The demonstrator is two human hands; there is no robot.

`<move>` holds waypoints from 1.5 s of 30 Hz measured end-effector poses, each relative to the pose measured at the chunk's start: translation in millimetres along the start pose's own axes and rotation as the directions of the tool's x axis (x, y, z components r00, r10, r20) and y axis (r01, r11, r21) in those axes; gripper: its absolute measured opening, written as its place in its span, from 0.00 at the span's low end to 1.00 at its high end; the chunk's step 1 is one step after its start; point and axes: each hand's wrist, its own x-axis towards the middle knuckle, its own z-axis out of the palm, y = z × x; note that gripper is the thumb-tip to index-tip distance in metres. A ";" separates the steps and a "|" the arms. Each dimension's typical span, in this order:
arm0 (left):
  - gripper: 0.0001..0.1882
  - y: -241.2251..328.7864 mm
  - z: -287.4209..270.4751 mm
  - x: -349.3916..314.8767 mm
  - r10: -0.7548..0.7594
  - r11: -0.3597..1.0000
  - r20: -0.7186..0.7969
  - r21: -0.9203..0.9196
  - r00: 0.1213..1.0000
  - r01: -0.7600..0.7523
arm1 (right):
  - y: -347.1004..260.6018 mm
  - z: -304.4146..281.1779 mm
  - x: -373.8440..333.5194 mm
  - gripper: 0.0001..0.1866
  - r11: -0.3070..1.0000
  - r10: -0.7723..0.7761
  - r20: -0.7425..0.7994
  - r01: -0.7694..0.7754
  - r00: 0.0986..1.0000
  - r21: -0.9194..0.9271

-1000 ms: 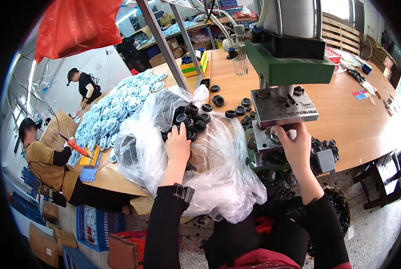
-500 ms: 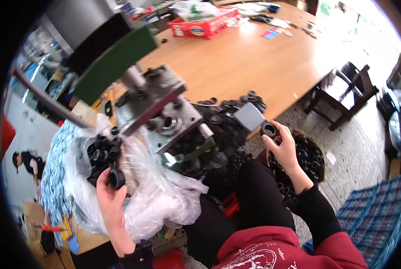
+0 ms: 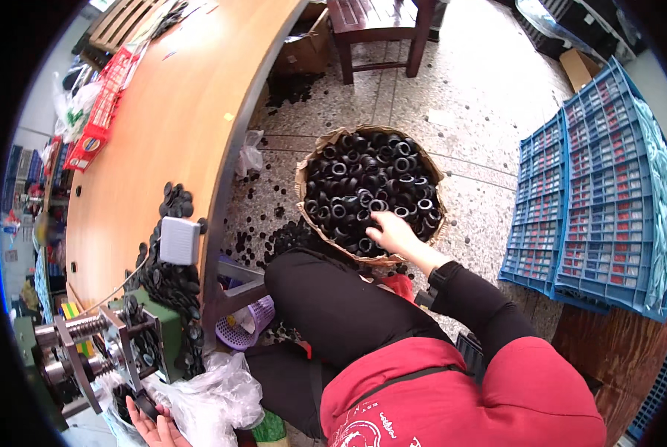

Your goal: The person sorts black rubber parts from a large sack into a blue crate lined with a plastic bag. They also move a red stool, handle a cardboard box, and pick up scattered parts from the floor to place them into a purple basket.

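Note:
My right hand (image 3: 394,232) is over a round basket (image 3: 301,182) filled with black rings (image 3: 363,179). Its thumb and forefinger stand apart, and one black ring (image 3: 378,206) lies just beyond the fingertips. At the lower left, my left hand (image 3: 154,430) holds another black ring (image 3: 147,406) with its fingers, below the metal plates of a small press (image 3: 117,343). The picture's dark rim and lower edge cut off part of that hand.
Black discs (image 3: 171,276) are heaped along the edge of the wooden table (image 3: 177,97), by a grey box (image 3: 179,241). Clear plastic bags (image 3: 214,395) lie near my left hand. Blue crates (image 3: 572,201) stand right; a purple basket (image 3: 248,328) is under the table; a chair (image 3: 378,22) stands beyond.
The view has swung right and down toward the floor basket. My right hand has moved over it, and the ring it held has left its fingers. My left hand still has a ring.

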 end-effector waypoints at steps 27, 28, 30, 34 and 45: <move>0.27 -108.5 -176.1 -4.5 0.305 0.497 -0.255 0.864 0.917 0.075 | 88.8 -26.4 -91.2 0.19 0.994 0.029 0.332 -0.063 0.943 0.092; 0.27 -128.2 -179.2 6.9 0.284 0.530 -0.209 0.848 0.936 0.029 | 82.1 -29.8 -88.7 0.19 0.998 0.028 0.323 -0.043 0.946 0.040; 0.28 -136.0 -191.5 17.2 0.201 0.474 -0.195 0.877 0.960 0.079 | 60.9 -25.1 -91.1 0.19 0.999 0.031 0.378 -0.021 0.925 -0.031; 0.31 -145.3 -195.5 28.9 0.202 0.394 -0.199 0.913 0.959 0.106 | 21.5 -38.7 -91.2 0.19 0.984 0.114 0.497 -0.030 0.860 -0.173; 0.05 -79.8 -48.8 -4.3 0.165 0.900 0.239 0.361 0.957 -0.245 | -128.5 -42.3 -4.9 0.13 0.953 -0.239 0.174 0.197 0.955 0.229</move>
